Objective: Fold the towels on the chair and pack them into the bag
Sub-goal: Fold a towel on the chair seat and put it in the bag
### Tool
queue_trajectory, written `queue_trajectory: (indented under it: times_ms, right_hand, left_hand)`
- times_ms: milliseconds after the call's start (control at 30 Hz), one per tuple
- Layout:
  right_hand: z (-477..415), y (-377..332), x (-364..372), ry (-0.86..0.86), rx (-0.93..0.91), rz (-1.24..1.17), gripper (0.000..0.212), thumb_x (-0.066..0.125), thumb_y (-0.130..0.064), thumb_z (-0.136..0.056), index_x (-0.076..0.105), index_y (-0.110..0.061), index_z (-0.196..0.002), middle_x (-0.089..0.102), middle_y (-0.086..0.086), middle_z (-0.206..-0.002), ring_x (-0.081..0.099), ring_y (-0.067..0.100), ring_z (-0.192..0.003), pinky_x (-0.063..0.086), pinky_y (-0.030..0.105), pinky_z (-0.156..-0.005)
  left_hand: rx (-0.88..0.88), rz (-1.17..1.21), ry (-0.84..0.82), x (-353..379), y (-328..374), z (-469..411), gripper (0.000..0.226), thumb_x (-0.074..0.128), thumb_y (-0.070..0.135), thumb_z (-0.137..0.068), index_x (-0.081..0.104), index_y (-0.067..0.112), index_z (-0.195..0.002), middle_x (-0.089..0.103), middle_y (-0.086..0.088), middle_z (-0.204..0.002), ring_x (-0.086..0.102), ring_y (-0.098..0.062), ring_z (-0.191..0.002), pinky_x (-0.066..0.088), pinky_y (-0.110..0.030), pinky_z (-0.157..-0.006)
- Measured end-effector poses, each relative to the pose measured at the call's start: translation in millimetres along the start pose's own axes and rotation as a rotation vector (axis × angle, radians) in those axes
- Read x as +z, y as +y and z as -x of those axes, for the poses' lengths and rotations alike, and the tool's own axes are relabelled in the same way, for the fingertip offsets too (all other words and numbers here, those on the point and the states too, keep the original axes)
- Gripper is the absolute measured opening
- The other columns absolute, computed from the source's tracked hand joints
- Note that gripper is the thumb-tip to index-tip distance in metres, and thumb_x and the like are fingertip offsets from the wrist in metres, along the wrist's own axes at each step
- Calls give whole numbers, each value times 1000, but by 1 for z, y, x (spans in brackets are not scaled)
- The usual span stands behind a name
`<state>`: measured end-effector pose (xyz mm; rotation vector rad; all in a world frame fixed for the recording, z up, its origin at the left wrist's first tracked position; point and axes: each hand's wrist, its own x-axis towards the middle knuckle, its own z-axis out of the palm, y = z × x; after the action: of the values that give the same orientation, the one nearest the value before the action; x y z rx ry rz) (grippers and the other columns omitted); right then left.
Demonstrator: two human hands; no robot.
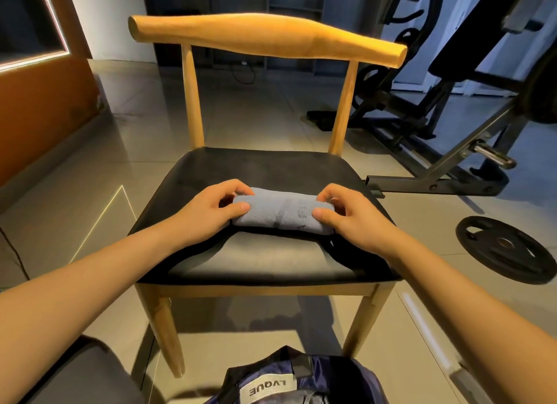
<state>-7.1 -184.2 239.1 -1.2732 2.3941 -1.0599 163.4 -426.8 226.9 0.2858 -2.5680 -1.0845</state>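
Fingers on my left hand curl round one end of the rolled towel, thumb on top; my right hand grips the other end likewise. Towel lies mid-seat on the chair; the bag sits on the floor before it.

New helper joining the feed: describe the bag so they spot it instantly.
Start at the wooden chair with the black seat. The bag lies on the floor by its front legs, at the bottom edge. Only it is dark blue with a white LVGUE label.
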Motion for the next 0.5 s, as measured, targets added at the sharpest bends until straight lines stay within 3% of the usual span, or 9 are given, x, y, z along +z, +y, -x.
queue_trajectory:
  times_ms: [67,167,233,333,433,500]
  right_hand:
    - [-5,0,6,116,0,102,13,60,-40,-100,65,-29,-105,66,-5,-100,63,14,-92,54,31,-80]
    - [-7,1,18,328,-84,330,19,60,-38,-100,67,-24,-111,57,-4,-104,58,19,-88,50,36,-77]
    - [-6,2,26,388,-210,426,14,59,-31,-101,65,-21,-108,58,-2,-103,59,24,-84,51,40,-72]
    - [2,3,24,346,-303,509,22,54,-37,-102,67,-19,-107,58,-2,-101,61,24,-81,52,40,-67]
    - [6,9,14,185,-255,515,40,65,-50,-95,63,-24,-126,58,-9,-112,59,15,-85,52,33,-72]
    - [3,13,9,156,-211,426,44,70,-44,-92,63,-24,-132,61,-10,-114,60,14,-92,52,33,-79]
  left_hand:
    - [-16,9,23,3,1,-5,17,56,22,-104,67,24,-116,67,15,-94,62,4,-92,45,-13,-78]
    - [-51,-60,116,8,-5,-14,16,58,31,-102,72,29,-109,63,17,-83,59,-3,-82,46,-28,-79]
    - [-31,-141,242,12,-8,-17,12,64,32,-98,75,31,-103,60,9,-90,58,-8,-84,49,-36,-83]
    - [104,-138,349,16,-7,-17,11,68,23,-96,78,25,-97,64,8,-95,61,-10,-91,52,-39,-85]
    - [144,-139,208,10,-9,-13,25,72,42,-91,77,25,-109,68,14,-103,60,-9,-100,51,-35,-90]
    - [154,-189,109,5,-12,-10,44,81,46,-81,72,29,-121,68,17,-109,57,-7,-105,48,-32,-94]
